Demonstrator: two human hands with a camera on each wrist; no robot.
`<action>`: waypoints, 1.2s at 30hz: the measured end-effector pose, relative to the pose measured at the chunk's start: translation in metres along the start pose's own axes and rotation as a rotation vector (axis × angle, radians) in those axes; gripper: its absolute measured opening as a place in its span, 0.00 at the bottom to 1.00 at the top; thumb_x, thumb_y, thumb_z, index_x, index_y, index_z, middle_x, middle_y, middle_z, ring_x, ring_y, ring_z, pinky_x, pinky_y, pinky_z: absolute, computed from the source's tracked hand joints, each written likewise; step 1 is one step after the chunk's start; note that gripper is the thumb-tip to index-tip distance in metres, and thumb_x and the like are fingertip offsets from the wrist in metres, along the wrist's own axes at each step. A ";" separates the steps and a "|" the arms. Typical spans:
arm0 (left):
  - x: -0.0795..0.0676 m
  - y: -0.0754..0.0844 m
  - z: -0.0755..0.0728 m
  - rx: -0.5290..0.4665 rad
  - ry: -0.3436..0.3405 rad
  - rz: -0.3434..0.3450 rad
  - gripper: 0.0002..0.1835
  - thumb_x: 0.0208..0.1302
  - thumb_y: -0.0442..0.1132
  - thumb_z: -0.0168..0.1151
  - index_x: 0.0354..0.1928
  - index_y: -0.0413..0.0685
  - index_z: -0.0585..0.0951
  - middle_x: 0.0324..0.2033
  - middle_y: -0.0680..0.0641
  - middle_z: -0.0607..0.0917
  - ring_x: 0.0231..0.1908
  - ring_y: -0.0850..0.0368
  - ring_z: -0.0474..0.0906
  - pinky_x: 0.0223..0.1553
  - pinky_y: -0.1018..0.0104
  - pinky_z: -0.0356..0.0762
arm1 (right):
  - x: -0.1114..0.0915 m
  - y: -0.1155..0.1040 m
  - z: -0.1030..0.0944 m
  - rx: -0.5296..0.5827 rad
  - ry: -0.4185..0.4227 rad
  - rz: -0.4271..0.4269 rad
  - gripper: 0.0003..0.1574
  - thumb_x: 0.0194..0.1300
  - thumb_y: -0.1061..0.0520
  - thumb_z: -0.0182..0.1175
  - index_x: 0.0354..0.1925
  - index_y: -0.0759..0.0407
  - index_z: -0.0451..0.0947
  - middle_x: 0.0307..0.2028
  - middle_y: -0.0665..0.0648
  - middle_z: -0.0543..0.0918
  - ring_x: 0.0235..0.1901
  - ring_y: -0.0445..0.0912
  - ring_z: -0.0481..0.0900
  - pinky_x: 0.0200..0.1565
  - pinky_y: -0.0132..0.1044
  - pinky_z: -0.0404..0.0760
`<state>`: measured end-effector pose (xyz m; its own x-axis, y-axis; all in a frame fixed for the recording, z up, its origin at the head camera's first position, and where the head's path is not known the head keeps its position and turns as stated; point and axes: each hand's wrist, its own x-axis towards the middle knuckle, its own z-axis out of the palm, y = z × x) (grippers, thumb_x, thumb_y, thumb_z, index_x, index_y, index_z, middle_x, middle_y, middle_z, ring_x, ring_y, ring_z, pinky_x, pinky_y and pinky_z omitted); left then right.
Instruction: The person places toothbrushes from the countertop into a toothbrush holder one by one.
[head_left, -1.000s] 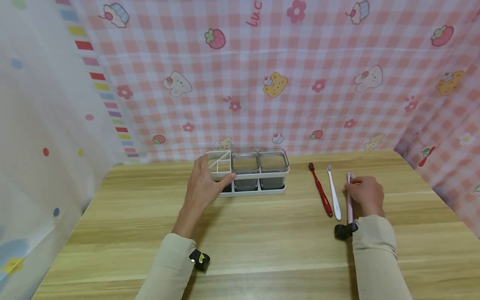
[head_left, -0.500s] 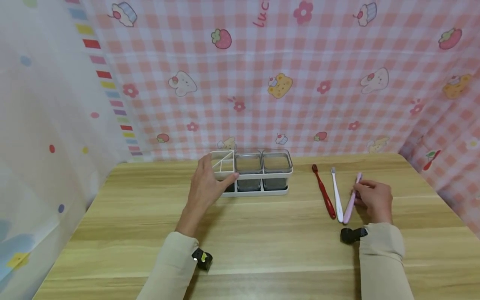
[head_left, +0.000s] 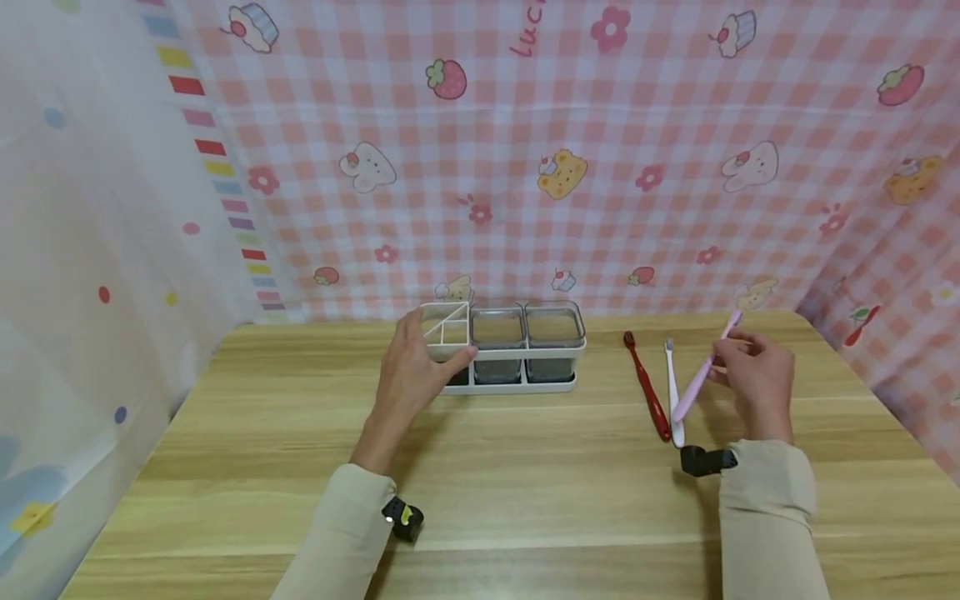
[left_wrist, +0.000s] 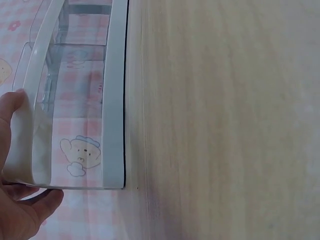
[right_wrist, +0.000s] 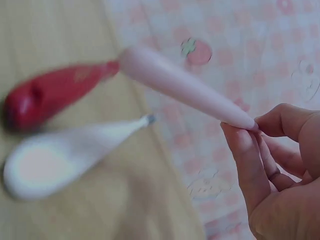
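Note:
My left hand [head_left: 408, 375] grips the left end of a white toothbrush holder [head_left: 525, 387], thumb on its front and fingers around its far left side. The divided top of the holder is at that end, and two clear cups [head_left: 552, 367] sit in its other places. Between thumb and fingertips, my right hand [head_left: 759, 379] pinches a pink toothbrush [head_left: 699, 379], lifted and tilted with its handle end toward the front left. Under that handle end lies a white toothbrush [head_left: 672, 392], and left of it a red toothbrush [head_left: 647, 387]. The right wrist view shows the pinch on the pink toothbrush [right_wrist: 185, 90].
All this is on a wooden table [head_left: 555, 500]. A pink checked cloth [head_left: 510, 208] hangs along the table's back edge, close behind the holder. Another checked cloth hangs at the right, and a white dotted cloth [head_left: 97, 350] at the left.
The pink toothbrush has come up off the table in my right hand, its handle end swinging left over the white toothbrush. My left hand keeps its grip on the holder.

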<state>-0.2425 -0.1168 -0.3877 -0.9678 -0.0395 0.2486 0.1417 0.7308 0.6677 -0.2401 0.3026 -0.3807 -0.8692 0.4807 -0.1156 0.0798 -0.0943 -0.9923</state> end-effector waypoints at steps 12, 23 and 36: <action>-0.002 0.000 0.000 0.002 0.006 -0.001 0.56 0.58 0.66 0.68 0.76 0.37 0.57 0.72 0.37 0.64 0.66 0.36 0.68 0.64 0.41 0.66 | -0.010 -0.033 0.027 0.050 -0.063 -0.096 0.11 0.70 0.67 0.57 0.46 0.56 0.69 0.33 0.52 0.79 0.26 0.39 0.83 0.27 0.33 0.83; -0.001 -0.001 0.000 0.000 0.014 0.001 0.56 0.57 0.66 0.69 0.76 0.37 0.58 0.71 0.38 0.65 0.65 0.38 0.69 0.63 0.42 0.68 | -0.022 -0.063 0.058 0.187 -0.051 -0.276 0.12 0.68 0.70 0.56 0.46 0.60 0.69 0.39 0.57 0.77 0.26 0.42 0.84 0.24 0.35 0.82; -0.002 -0.001 -0.001 -0.007 0.012 0.007 0.56 0.58 0.66 0.69 0.76 0.38 0.58 0.71 0.37 0.65 0.65 0.38 0.68 0.64 0.42 0.67 | -0.038 -0.083 0.098 0.147 -0.203 -0.383 0.12 0.68 0.70 0.54 0.46 0.60 0.67 0.38 0.58 0.70 0.28 0.43 0.82 0.27 0.34 0.84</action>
<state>-0.2405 -0.1181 -0.3881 -0.9642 -0.0424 0.2619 0.1504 0.7261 0.6710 -0.2613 0.2071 -0.2892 -0.9016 0.3262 0.2841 -0.3237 -0.0731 -0.9433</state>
